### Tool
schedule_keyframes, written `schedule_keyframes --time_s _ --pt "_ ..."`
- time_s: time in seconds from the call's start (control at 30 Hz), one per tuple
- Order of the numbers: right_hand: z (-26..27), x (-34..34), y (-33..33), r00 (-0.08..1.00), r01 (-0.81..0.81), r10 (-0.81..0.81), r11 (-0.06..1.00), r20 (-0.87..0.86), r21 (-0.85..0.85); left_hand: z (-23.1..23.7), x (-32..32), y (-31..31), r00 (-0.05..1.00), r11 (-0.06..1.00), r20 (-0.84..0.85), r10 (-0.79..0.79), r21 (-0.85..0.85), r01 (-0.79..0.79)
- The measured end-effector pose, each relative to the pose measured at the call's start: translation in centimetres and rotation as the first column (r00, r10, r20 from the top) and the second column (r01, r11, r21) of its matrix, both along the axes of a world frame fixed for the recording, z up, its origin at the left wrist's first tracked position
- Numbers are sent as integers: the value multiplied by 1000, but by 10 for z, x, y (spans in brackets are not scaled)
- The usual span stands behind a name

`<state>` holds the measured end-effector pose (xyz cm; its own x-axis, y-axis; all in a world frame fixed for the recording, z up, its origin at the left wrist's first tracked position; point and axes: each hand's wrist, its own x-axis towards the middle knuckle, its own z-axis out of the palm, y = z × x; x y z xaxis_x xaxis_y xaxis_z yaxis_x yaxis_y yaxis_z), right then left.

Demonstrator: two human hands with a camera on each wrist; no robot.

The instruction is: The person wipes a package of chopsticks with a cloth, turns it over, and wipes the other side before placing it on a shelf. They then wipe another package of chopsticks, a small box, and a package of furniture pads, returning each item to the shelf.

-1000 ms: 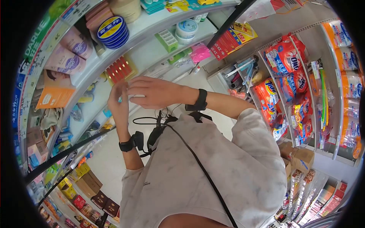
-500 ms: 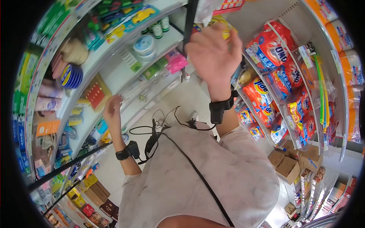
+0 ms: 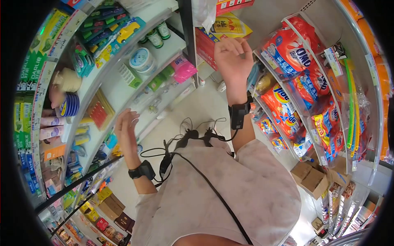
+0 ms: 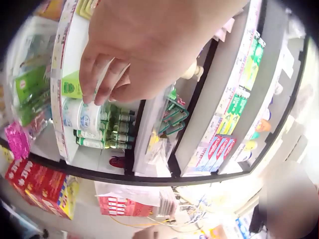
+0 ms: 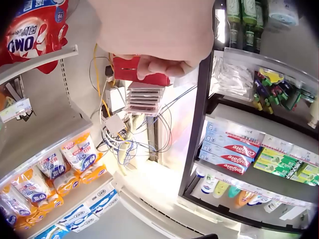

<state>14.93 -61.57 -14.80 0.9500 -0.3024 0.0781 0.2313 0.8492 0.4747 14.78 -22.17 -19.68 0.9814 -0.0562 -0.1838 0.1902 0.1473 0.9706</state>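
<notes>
My left hand hovers by the curved shelf on the left, its fingers loosely bent and holding nothing. The nearest thing there is a yellowish pack with red strips. In the left wrist view this hand overlaps a green box and white tubs. My right hand is raised at the corner between the shelves, loosely curled with nothing in it. A yellow-and-red carton lies behind it. The right wrist view shows the hand in front of a red box.
Red OMO bags and Tide bags fill the right-hand rack. A black post ends the left shelf. Loose cables hang in the corner. Cardboard boxes stand at the lower right, and a black cord crosses the torso.
The hands were together by the left shelf, then parted; the right hand swung right to the corner, while the left stayed by the shelf. The view turned right.
</notes>
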Motion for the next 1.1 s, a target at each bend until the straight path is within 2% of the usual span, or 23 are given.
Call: schedule_keyframes --time_s 0.03,0.07,0.1,0.13,0.17,0.23,0.27,0.3,0.37,0.4,0.43,0.63,0.73,0.8,0.83,0.87,0.9,0.93,0.97,1.07,1.1 --pt "-11 9 1 1000 -5 5 1000 -15 12 -8 9 0 999 981 -43 12 -194 -20" --pt "-22 13 3 999 -4 5 1000 -32 21 -17 16 3 993 920 -90 -72 -391 31" --pt "-33 13 6 996 6 -2 999 -94 37 -26 24 6 978 813 -119 -169 -578 71" --pt "-45 16 7 989 13 -6 999 -151 45 -28 34 5 956 663 -121 -268 -743 92" --pt "-55 22 9 978 10 1 999 -207 52 -19 35 -5 939 634 -254 -233 -772 -52" --pt "-83 27 11 977 22 -24 1000 -214 -10 -29 49 -4 888 468 -305 -343 -876 -120" --pt "-92 28 13 974 8 -14 1000 -225 -28 -35 59 -5 870 497 -391 -302 -843 -206" --pt "-95 27 14 967 -31 25 999 -252 -22 -47 68 -4 863 427 -382 -330 -876 -225" --pt "-84 17 25 973 -24 4 996 -233 -83 -53 81 -8 827 320 -355 -436 -920 -226" --pt "-85 14 29 958 18 -60 988 -279 -151 -46 82 -10 807 308 -381 -451 -915 -259" --pt "-80 11 33 961 21 -57 991 -272 -132 -40 85 -14 783 290 -395 -480 -914 -284" --pt "-57 -10 48 938 112 -170 973 -302 -201 -53 101 -22 677 296 -459 -575 -889 -351" --pt "-49 -14 44 911 133 -236 944 -338 -301 -59 107 -30 662 256 -407 -630 -913 -317" --pt "-45 -16 47 859 131 -314 899 -405 -418 -58 103 -31 666 429 -541 -514 -834 -346" --pt "-43 -15 45 819 139 -385 853 -426 -504 -57 106 -38 672 495 -575 -467 -800 -340" --pt "-52 -17 40 838 100 -446 692 -315 -715 -80 112 -36 686 398 -415 -598 -896 -195" --pt "-47 -15 43 772 55 -548 561 -321 -826 -64 110 -43 685 459 -449 -574 -869 -186" --pt "-41 -12 43 713 -7 -594 525 -372 -851 -50 106 -50 717 505 -419 -557 -856 -109" --pt "-48 -9 32 741 -30 -589 449 -322 -893 -39 105 -59 747 494 -335 -574 -869 -10" --pt "-12 4 11 679 -72 -684 299 -267 -951 0 101 -93 774 589 -270 -573 -792 160" --pt "-8 10 -6 676 -27 -709 246 -199 -969 16 99 -107 788 621 -248 -564 -756 206"
